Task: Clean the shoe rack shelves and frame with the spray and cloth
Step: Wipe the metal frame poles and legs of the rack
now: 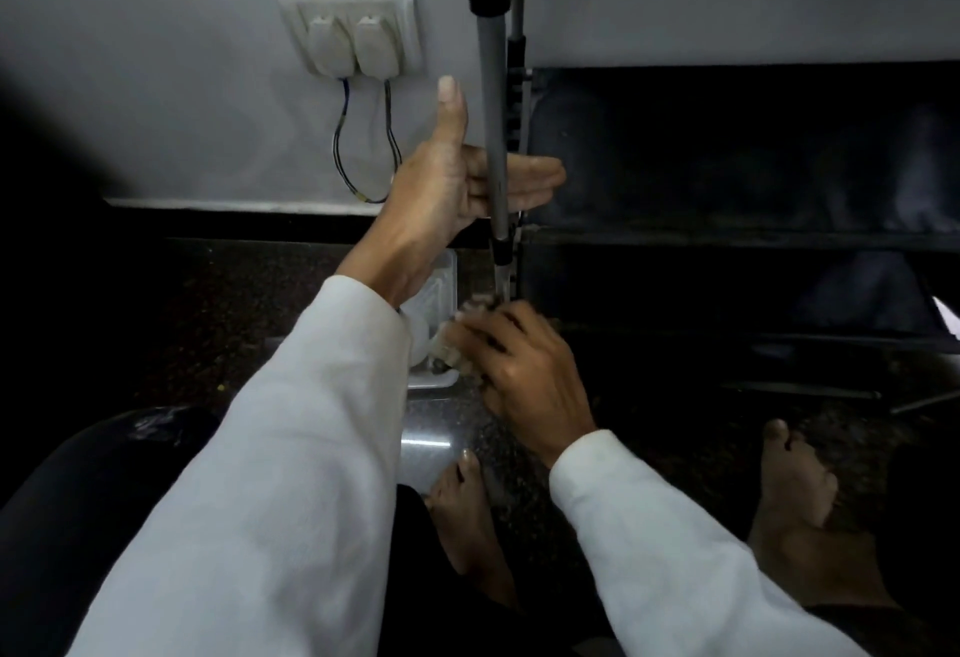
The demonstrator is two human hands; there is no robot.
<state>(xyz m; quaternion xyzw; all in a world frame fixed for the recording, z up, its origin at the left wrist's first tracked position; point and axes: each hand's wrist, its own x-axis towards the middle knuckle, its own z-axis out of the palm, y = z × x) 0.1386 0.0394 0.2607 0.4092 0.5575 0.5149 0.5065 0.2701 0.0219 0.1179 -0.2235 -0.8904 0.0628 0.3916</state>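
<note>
The shoe rack stands at the right with dark fabric shelves and a grey metal front post at its left corner. My left hand reaches behind that post with straight fingers and the thumb pointing up; the fingertips show to the right of the post. My right hand grips a crumpled light cloth and presses it against the bottom of the post, near the floor. No spray bottle shows clearly.
A wall socket plate with two white plugs and hanging wires sits left of the rack. A white plastic container lies on the dark speckled floor under my left forearm. My bare feet rest in front of the rack.
</note>
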